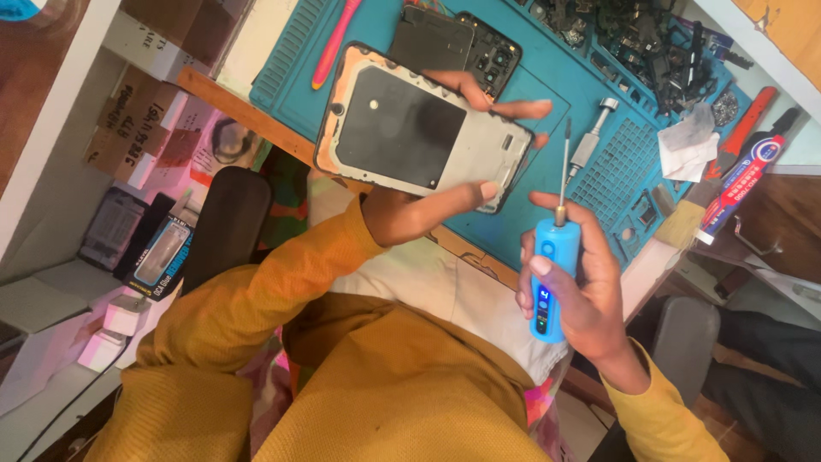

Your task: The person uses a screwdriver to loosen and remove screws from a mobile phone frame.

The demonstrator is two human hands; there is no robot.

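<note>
A big blue rubber mat with little ridges and square pockets covers the wooden bench. On the mat lies a dark phone back cover with camera holes, a long pink plastic stick, a small silver metal tool and a heap of tiny black parts. A crumpled white tissue sits at the mat's edge, near a red and white glue tube.

The left hand holds a flat phone frame up above the mat. The frame is a rounded rectangle, grey metal with a smooth black patch. The thumb presses its near edge and the fingers clamp its far side.

The right hand is wrapped tight around a smooth blue electric screwdriver. Its thin metal tip points up, just beside the frame's right corner, not touching it.
</note>
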